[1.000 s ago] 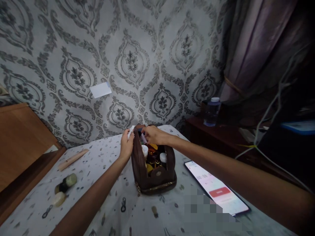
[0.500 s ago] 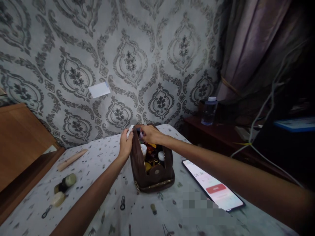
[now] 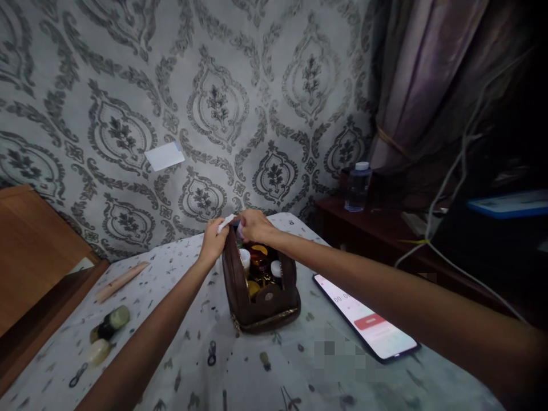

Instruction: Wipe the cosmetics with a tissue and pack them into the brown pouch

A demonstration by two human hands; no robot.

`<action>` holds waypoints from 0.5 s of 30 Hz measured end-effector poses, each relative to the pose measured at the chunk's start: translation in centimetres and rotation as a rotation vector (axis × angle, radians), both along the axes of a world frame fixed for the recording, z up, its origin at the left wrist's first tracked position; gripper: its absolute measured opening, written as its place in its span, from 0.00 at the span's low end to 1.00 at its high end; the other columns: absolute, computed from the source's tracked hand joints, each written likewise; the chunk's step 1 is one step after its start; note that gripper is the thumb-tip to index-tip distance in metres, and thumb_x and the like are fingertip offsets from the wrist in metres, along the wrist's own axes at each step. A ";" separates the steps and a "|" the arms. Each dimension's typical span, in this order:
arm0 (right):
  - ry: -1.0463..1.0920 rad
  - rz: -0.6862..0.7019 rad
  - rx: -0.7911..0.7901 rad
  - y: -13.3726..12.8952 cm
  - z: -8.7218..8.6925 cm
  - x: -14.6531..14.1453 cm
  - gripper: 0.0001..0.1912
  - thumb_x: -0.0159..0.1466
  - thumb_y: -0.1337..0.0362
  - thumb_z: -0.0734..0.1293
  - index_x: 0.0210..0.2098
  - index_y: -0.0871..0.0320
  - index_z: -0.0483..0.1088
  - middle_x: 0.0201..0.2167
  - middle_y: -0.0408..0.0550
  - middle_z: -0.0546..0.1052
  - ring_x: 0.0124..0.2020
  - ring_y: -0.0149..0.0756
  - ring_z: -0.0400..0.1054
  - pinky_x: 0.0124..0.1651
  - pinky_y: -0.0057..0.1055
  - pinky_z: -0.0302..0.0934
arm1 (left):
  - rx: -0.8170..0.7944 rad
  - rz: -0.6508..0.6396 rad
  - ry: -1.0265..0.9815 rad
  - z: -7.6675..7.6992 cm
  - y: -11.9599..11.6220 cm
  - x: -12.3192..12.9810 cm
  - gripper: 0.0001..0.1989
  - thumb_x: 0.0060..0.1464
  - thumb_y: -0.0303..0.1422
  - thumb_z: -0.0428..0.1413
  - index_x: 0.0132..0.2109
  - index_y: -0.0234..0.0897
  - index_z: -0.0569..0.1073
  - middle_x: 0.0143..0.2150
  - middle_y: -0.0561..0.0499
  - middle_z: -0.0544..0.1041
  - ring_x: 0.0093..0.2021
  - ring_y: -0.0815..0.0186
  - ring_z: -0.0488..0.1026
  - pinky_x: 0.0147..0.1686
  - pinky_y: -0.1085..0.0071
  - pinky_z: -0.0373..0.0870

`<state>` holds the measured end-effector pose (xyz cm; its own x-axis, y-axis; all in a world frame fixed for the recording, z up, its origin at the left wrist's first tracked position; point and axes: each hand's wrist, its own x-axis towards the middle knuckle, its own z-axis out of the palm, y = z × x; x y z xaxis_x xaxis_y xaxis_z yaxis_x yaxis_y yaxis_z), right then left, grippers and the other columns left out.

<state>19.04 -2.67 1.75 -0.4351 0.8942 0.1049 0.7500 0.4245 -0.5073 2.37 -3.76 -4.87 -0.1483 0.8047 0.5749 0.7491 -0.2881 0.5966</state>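
An open brown toiletry bag (image 3: 261, 317) with a gold zip stands in the middle of the bed. Inside it are an amber jar (image 3: 258, 256), white-capped containers (image 3: 244, 258) and a yellow item (image 3: 253, 287). At the bag's far left rim, my left hand (image 3: 212, 240) is closed around a crumpled white tissue-like piece (image 3: 226, 222). My right hand (image 3: 256, 226) reaches over the far end, fingers curled down. A pinkish item (image 3: 240, 230) shows at its fingertips, too small and hidden to identify.
A phone (image 3: 368, 319) with a lit screen lies right of the bag. To the left are a beige pouch-like strip (image 3: 122, 281), a dark bottle with green cap (image 3: 112, 323) and a pale round item (image 3: 100, 351). A water bottle (image 3: 358, 188) stands on the dark side table (image 3: 334, 220).
Both hands have risen slightly at the bag's far rim, and the white piece now stretches toward my right hand. The whole view has shifted a little.
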 end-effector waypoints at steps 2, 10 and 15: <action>0.034 -0.026 0.015 -0.2 -0.2 0.3 0.14 0.56 0.75 0.68 0.42 0.61 0.77 0.38 0.53 0.82 0.40 0.39 0.77 0.31 0.22 0.61 | 0.002 -0.008 0.007 0.0 -0.1 0.0 0.11 0.57 0.31 0.51 0.41 0.37 0.77 0.41 0.46 0.76 0.49 0.57 0.69 0.53 0.62 0.65; 0.144 -0.027 -0.007 -1.7 -1.8 0.8 0.24 0.56 0.77 0.68 0.51 0.56 0.74 0.43 0.48 0.81 0.44 0.36 0.76 0.37 0.20 0.64 | 0.004 -0.008 0.054 -0.3 -0.2 -0.2 0.11 0.58 0.32 0.50 0.41 0.37 0.77 0.40 0.46 0.75 0.48 0.57 0.69 0.51 0.62 0.67; 0.161 -0.064 -0.140 -0.9 -1.6 0.5 0.20 0.55 0.76 0.69 0.47 0.57 0.77 0.37 0.42 0.81 0.29 0.29 0.76 0.25 0.17 0.62 | -0.079 0.016 0.316 1.5 0.9 -0.7 0.10 0.54 0.31 0.52 0.38 0.38 0.79 0.33 0.48 0.74 0.45 0.57 0.69 0.46 0.63 0.68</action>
